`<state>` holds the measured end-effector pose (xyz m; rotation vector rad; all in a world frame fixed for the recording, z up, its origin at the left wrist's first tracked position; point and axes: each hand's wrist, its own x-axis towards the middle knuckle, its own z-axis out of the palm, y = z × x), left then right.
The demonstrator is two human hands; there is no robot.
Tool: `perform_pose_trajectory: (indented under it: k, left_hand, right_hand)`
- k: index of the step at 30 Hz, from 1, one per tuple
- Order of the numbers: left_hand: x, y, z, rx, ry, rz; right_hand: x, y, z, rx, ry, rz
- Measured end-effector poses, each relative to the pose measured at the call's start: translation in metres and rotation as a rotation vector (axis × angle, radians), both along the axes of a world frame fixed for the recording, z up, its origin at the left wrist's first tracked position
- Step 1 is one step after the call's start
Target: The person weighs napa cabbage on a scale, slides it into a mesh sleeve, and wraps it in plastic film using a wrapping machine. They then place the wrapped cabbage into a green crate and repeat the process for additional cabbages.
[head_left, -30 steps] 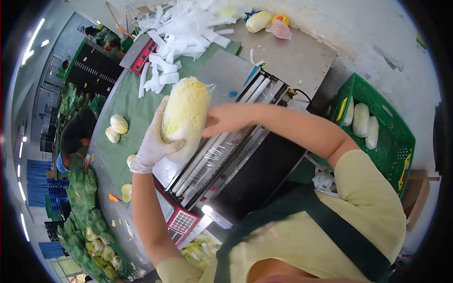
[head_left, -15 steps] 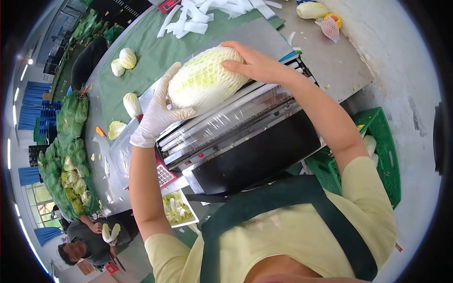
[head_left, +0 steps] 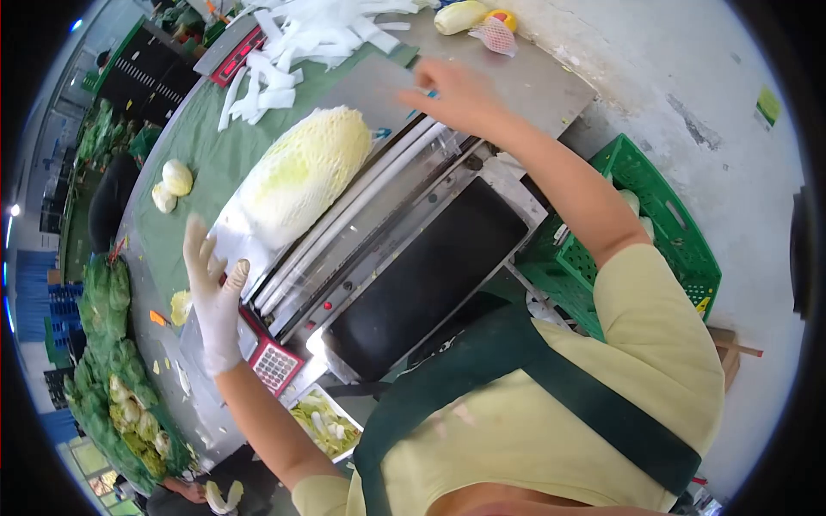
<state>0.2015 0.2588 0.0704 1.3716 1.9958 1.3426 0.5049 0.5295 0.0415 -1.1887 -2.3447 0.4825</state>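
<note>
A large napa cabbage in a white foam net lies on its side on the metal top of a film-wrapping machine. My left hand, in a whitish glove, is just off the cabbage's near-left end, fingers spread and holding nothing. Beyond its other end, my bare right hand is apart from the cabbage, over the machine's far right corner. Motion blurs that hand, but a gap shows between thumb and forefinger, with a bit of blue behind it. Clear film stretches along the machine's rollers.
White foam strips and a red scale are at the back. Small peeled cabbages lie on the green cloth. A green crate stands right; a tray of trimmings sits below. A co-worker's hand shows lower left.
Both hands have let go of the netted cabbage and drawn apart from its ends. The cabbage now rests on the machine top. The head view has turned and shifted.
</note>
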Motion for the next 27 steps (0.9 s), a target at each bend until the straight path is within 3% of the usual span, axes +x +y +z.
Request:
perform_pose_trajectory:
  k: [2,3,6,8,11,13,14,15,16,18,20,23,24,25,26,27]
  left_hand:
    - [-0.014,-0.04,-0.035,-0.025,0.228,0.203]
    - [0.006,-0.054,-0.035,-0.228,0.235,0.339]
    - [0.057,-0.052,-0.04,-0.558,0.547,0.445]
    - [0.065,-0.041,-0.053,-0.533,0.563,0.48]
    - [0.061,-0.032,-0.076,-0.238,0.387,0.47]
    - [0.046,-0.04,-0.096,0.089,0.011,0.431]
    - [0.042,-0.044,-0.104,0.252,-0.181,0.407]
    - [0.063,-0.054,-0.07,0.192,-0.486,0.441]
    - [0.064,-0.067,-0.074,0.248,-0.631,0.398]
    - [0.092,-0.085,-0.061,0.279,-0.979,0.448]
    - [0.09,-0.113,-0.08,0.166,-1.511,0.202]
    - [0.12,-0.134,-0.036,-0.332,-1.477,-0.089]
    - [0.116,-0.135,-0.01,-0.41,-1.389,-0.074]
    - [0.101,-0.135,0.016,-0.278,-1.197,-0.168]
    - [0.093,-0.133,0.038,-0.038,-1.011,0.075]
    - [0.07,-0.123,0.051,0.253,-1.099,0.017]
  right_hand:
    - [0.016,-0.018,-0.012,0.009,-0.232,-0.088]
    - [0.016,-0.026,-0.028,0.035,-0.281,-0.089]
    - [0.008,-0.045,-0.035,0.085,-0.345,-0.066]
    - [-0.001,-0.033,-0.062,0.127,-0.165,0.016]
    - [-0.005,-0.036,-0.057,-0.051,0.11,0.039]
    - [-0.003,-0.033,-0.055,-0.264,0.289,0.079]
    - [0.006,-0.029,-0.052,-0.529,0.376,0.119]
    - [0.017,-0.033,-0.044,-0.801,0.458,0.158]
    - [0.027,-0.038,-0.035,-1.076,0.537,0.198]
    - [0.049,-0.061,-0.029,-1.122,0.658,0.225]
    - [0.072,-0.077,-0.034,-1.188,0.75,0.237]
    - [0.094,-0.111,-0.004,-1.256,1.054,0.279]
    - [0.099,-0.105,0.007,-1.217,1.189,0.422]
    - [0.101,-0.096,0.019,-1.167,1.323,0.567]
    - [0.088,-0.087,0.033,-1.14,1.552,0.57]
    - [0.063,-0.076,0.048,-1.103,1.782,0.563]
